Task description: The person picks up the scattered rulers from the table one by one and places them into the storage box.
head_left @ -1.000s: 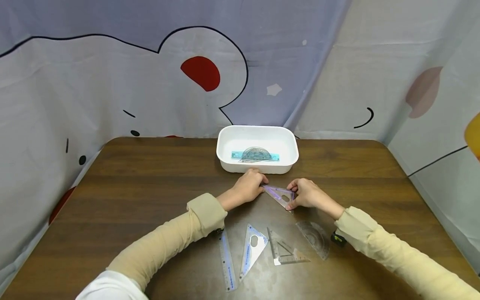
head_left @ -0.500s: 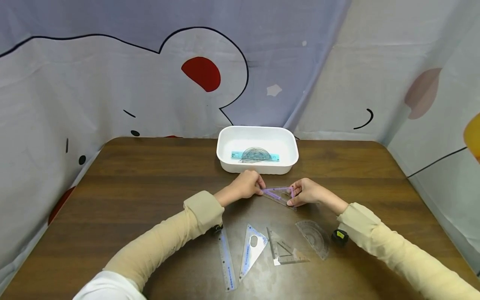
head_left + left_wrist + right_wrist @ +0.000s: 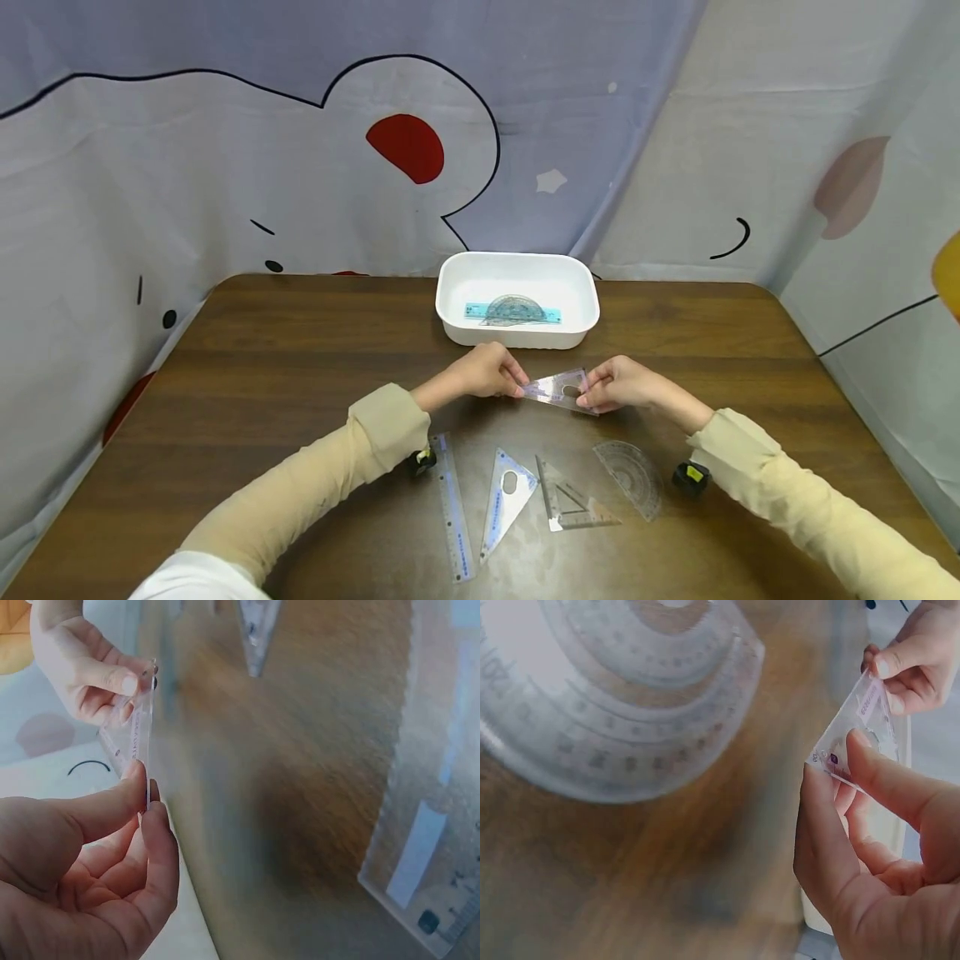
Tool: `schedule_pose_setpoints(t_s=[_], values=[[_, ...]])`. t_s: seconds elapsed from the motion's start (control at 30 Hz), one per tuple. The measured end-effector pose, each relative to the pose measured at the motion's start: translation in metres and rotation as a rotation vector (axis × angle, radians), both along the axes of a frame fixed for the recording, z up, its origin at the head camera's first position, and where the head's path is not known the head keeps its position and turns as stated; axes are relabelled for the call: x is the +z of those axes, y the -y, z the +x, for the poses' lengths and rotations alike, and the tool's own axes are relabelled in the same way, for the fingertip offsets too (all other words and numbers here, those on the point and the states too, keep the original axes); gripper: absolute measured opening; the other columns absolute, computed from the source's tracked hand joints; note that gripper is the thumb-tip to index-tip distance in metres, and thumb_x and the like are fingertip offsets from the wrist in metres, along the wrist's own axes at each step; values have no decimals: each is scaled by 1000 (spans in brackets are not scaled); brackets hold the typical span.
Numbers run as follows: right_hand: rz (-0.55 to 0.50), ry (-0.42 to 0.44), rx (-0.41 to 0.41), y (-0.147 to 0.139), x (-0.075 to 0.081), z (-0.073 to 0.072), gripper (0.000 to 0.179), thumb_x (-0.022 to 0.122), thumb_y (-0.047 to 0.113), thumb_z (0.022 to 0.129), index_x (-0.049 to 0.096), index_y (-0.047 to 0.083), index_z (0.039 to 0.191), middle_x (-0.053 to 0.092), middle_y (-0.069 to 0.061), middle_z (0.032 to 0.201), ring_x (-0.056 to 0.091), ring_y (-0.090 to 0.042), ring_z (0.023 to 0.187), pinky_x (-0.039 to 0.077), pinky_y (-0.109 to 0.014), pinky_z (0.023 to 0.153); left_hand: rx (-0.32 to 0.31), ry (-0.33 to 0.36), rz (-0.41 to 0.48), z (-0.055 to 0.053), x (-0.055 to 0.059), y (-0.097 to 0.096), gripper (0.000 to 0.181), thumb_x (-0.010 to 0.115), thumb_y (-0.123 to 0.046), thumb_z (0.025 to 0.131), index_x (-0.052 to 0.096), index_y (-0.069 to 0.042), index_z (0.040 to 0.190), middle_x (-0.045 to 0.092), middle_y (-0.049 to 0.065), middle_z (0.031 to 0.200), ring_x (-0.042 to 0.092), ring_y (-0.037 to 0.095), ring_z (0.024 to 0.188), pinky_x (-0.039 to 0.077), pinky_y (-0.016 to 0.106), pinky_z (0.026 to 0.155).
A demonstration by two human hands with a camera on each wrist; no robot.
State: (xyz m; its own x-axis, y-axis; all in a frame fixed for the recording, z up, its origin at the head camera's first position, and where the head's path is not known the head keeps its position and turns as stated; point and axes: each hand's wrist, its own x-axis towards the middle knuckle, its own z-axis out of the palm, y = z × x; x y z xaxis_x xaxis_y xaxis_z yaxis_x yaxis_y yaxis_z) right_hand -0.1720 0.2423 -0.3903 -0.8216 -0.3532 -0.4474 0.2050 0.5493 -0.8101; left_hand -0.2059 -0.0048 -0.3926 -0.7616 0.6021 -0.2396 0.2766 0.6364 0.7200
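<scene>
A clear set square with purple markings (image 3: 553,390) is held between both hands, in front of the white tub. My left hand (image 3: 489,371) pinches its narrow tip between thumb and forefinger, as the left wrist view shows at the set square (image 3: 124,739). At its wide end, my right hand (image 3: 618,385) grips it, the thumb lying on the face beside the oval hole. In the right wrist view the set square (image 3: 862,724) is tilted up off the table.
Behind the hands stands a white tub (image 3: 517,336) holding a teal ruler (image 3: 551,316) and a protractor (image 3: 513,309). Nearer lie a clear ruler (image 3: 453,517), a blue-marked set square (image 3: 504,504), another clear set square (image 3: 572,504) and a protractor (image 3: 630,477), all on the wooden table (image 3: 300,350).
The purple-marked set square has turned between the hands, its face tipping towards the camera. Both hands have shifted slightly, the left one a little to the left and down.
</scene>
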Motion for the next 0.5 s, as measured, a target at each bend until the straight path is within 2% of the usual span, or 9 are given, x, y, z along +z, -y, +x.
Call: schedule_pose_setpoints(t_s=[0.3, 0.5], values=[[2, -127, -40, 0, 25, -6, 30, 68, 9, 88, 60, -15, 105, 71, 1, 78, 66, -8, 73, 59, -31, 74, 47, -1, 96, -4, 11, 11, 20, 73, -14, 85, 74, -1, 101, 74, 10, 87, 56, 7, 61, 47, 17, 57], [-4, -205, -83, 4, 45, -15, 32, 68, 9, 88, 58, -16, 107, 70, -1, 79, 66, -8, 72, 58, -26, 69, 119, -63, 189, -6, 25, 17, 20, 72, -15, 86, 74, -3, 102, 75, 11, 86, 57, 11, 59, 46, 18, 54]])
